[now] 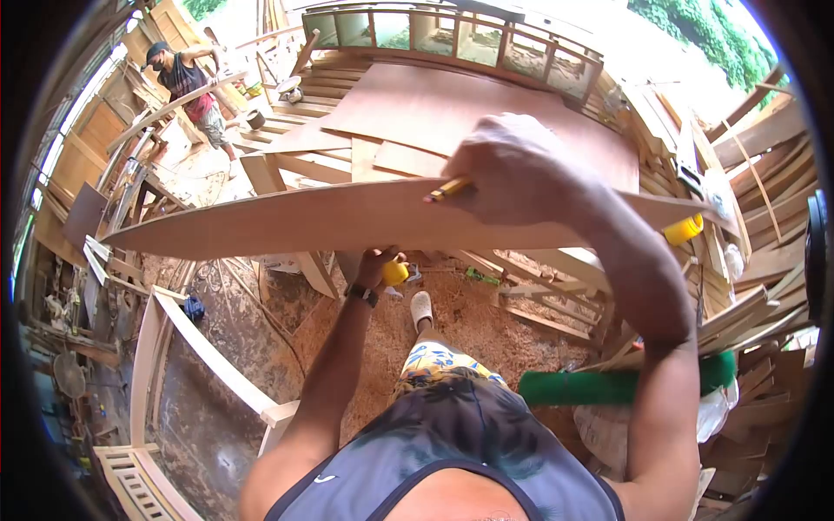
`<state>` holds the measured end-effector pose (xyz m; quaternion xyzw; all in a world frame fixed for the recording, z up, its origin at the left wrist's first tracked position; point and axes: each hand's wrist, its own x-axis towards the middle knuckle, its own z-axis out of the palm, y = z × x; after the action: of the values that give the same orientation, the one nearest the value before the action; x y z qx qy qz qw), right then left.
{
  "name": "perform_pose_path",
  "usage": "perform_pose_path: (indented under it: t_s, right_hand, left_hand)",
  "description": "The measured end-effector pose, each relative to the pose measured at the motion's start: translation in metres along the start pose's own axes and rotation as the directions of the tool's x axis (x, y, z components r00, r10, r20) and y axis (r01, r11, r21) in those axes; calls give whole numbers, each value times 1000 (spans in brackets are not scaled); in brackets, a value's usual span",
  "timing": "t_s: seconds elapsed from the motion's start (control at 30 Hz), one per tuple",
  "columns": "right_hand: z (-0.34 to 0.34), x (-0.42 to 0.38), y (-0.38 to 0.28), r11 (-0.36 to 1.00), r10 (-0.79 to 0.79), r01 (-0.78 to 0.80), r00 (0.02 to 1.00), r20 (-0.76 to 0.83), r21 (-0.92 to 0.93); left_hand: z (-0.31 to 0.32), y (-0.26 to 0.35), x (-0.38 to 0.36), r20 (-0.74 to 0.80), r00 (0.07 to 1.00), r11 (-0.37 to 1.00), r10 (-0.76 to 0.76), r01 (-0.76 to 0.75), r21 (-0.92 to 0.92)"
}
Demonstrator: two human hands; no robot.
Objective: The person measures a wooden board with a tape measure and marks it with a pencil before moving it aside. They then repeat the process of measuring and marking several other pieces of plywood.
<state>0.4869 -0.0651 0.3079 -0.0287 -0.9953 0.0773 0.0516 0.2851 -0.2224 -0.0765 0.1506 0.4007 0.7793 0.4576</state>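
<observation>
One pencil is clasped by the curled right hand, its near end left jutting over the long brown board; it is probably tucked among the fingers so that the board can be handled without the pencil being put down. Below the board's lower edge, the left hand is seemingly clamped on a yellow object (a tape measure, perhaps, though its markings cannot be read), and whether the board is also touched by those fingers cannot be told. The single board is set crosswise before the body, tapered at its left end, presumably so that its whole length can be reached by both arms; what bears its weight is hidden. Near its right end a second yellow item is seen, so two are counted. Beyond the board, one large reddish sheet is laid flat over slats, likely for even support, and one glazed frame is placed behind it. One green roll is laid by the right arm, one pale wooden frame is stood to the left, and one co-worker is seen farther off.
</observation>
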Motion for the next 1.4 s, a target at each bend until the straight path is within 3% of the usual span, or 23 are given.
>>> perform_pose_path:
  t_s: [0.03,0.1,0.17,0.27,0.37,0.5,0.53,0.57,0.63,0.67,0.73,0.87,0.93,1.0,1.1,1.13,1.17,1.2,1.23,1.27,1.3,1.33,1.4]
  right_hand:
    - [-10,6,10,994,-94,89,992,89,56]
    - [-6,15,33,976,-195,200,979,-59,91]
    - [-13,31,56,972,-136,144,989,-55,184]
    - [-27,61,94,998,-68,69,998,-15,14]
    - [-19,83,150,996,-88,88,992,-94,-10]
    - [-26,109,180,967,195,-178,977,-81,181]
    - [-26,113,193,972,203,-191,976,-78,134]
    - [-24,116,205,972,198,-187,978,-67,142]
    - [-14,117,230,971,237,-226,953,-189,77]
    - [-8,115,247,977,159,-185,965,-209,-110]
    - [8,118,266,967,125,-170,965,-229,-190]
    - [68,109,305,909,90,-192,957,-274,-371]
    - [103,108,303,885,109,-218,956,-273,-411]
    - [134,111,290,895,144,-238,954,-261,-376]
    - [191,94,285,899,162,-248,954,-253,-362]
    - [210,91,285,898,117,-210,961,-251,-387]
    - [220,86,281,909,162,-228,965,-207,-350]
    - [233,79,275,953,192,-230,962,-193,-199]
    - [252,70,273,921,357,-329,926,-119,207]
    - [292,57,288,867,355,-261,921,-159,423]
    - [275,74,267,864,232,-271,962,-141,-425]
    - [285,79,268,841,195,-253,966,-169,-477]
    - [287,83,265,885,210,-293,945,-252,-362]
  left_hand:
    - [10,7,15,53,998,998,-25,21,59]
    - [26,17,50,72,996,985,-57,45,166]
    - [43,26,92,74,994,962,-83,61,266]
    - [65,37,147,56,982,940,-180,155,305]
    - [69,67,194,59,947,884,-317,272,381]
    - [44,114,235,82,945,906,-318,277,321]
    - [34,123,248,37,951,906,-306,279,319]
    - [16,120,265,29,983,953,-180,168,252]
    - [-15,144,288,48,977,888,-208,169,427]
    - [-28,151,295,40,974,888,-222,185,421]
    - [-50,169,312,70,989,963,-132,112,246]
    - [-89,195,344,37,999,961,-11,1,276]
    - [-82,231,344,-337,941,985,-17,74,157]
    - [-139,245,371,-397,902,975,167,-91,202]
    - [-177,284,382,-506,845,980,172,-98,171]
    - [-174,299,371,-439,893,969,100,14,248]
    - [-194,302,373,-158,979,811,132,-15,584]
    - [-214,305,376,138,979,568,152,-201,798]
    - [-334,277,431,382,896,344,225,-440,829]
    - [-275,292,409,-127,984,879,-127,171,445]
    - [-186,309,383,-274,910,911,-311,367,188]
    - [-249,295,418,-254,940,925,-228,291,247]
    - [-266,295,429,-367,892,878,-263,379,293]
